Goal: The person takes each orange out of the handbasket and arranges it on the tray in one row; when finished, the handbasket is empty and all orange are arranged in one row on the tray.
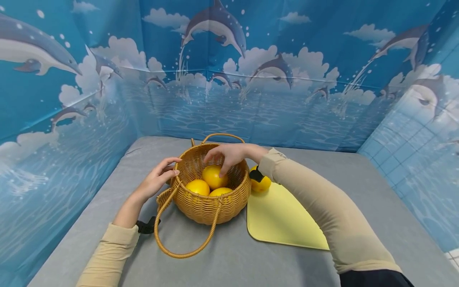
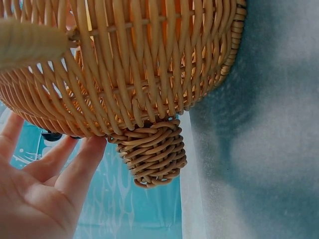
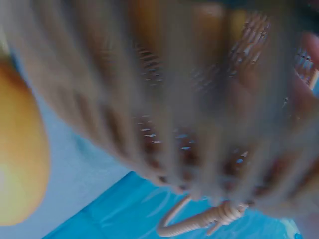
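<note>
The round yellow-brown woven basket stands on the grey table, and its front rim hides the bottoms of the three shiny yellow-orange round fruits inside. One more round yellow-orange fruit sits just right of the basket, partly behind the black wrist strap and the tan sleeve. I cannot tell if it touches the basket. The sleeve also covers part of the flat pale-yellow board. The right wrist view is very blurry, and the fruit there is cut off at the side.

The right hand bends down over the far rim. Its thumb touches the top fruit, and its fingers are loosely bent and a bit apart. The left hand reaches up to the basket's left side, fingers spread, tips against the rim.

The thin front handle hoop flops out toward the person. Grey table shows left of the basket, and the board's rounded corner lies near its right side.
</note>
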A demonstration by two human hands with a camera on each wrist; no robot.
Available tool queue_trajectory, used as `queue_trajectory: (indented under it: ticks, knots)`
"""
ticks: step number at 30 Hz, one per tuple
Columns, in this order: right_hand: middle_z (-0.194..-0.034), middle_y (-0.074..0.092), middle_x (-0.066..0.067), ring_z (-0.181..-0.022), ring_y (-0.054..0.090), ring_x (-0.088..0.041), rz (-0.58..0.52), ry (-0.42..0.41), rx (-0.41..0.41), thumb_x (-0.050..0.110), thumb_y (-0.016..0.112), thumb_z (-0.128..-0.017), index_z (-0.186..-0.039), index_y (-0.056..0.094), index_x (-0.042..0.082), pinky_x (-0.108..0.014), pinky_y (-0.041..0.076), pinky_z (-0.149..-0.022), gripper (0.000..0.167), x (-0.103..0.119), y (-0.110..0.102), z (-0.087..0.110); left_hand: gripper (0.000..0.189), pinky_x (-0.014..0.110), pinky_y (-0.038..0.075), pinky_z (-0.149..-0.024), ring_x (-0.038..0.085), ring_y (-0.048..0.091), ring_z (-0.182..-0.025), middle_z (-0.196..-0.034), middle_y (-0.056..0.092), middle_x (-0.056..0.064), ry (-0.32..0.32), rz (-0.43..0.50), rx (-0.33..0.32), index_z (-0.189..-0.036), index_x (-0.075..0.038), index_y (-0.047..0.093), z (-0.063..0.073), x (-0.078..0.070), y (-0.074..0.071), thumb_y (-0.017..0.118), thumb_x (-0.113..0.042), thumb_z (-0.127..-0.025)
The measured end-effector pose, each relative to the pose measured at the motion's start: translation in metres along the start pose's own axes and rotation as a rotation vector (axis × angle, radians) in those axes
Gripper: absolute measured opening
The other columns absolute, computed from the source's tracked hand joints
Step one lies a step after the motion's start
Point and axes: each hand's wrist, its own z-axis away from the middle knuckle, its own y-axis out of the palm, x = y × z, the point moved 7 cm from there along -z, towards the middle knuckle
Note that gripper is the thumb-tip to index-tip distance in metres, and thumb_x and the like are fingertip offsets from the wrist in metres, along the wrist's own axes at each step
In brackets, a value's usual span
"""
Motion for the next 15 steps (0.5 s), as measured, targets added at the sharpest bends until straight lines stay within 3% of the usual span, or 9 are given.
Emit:
queue_trajectory:
  ticks: [5,15]
  knots:
    - [-0.14,0.041,-0.002,-0.128,0.037,-0.03,0.009,0.023,0.009,0.012,0.074,-0.081,-0.136,0.048,0.016,-0.042,0.036,-0.1,0.061,-0.007,0.009,-0.003,0.045,0.057,0.035,-0.097,0.035,0.032,-0.132,-0.147,0.029,0.012,0.0,0.006,0.009,-0.138,-0.015,0.041,0.0,0.0,0.001,0.051,-0.029,-0.097]
    - [-0.143,0.037,-0.006,-0.128,0.035,-0.024,0.1,0.041,-0.014,0.011,0.075,-0.079,-0.139,0.044,0.012,-0.037,0.034,-0.1,0.067,-0.012,0.021,-0.009,0.045,0.058,0.034,-0.097,0.036,0.031,-0.132,-0.148,0.028,0.014,-0.001,0.001,0.001,-0.138,-0.012,0.04,0.0,-0.001,0.001,0.051,-0.028,-0.097]
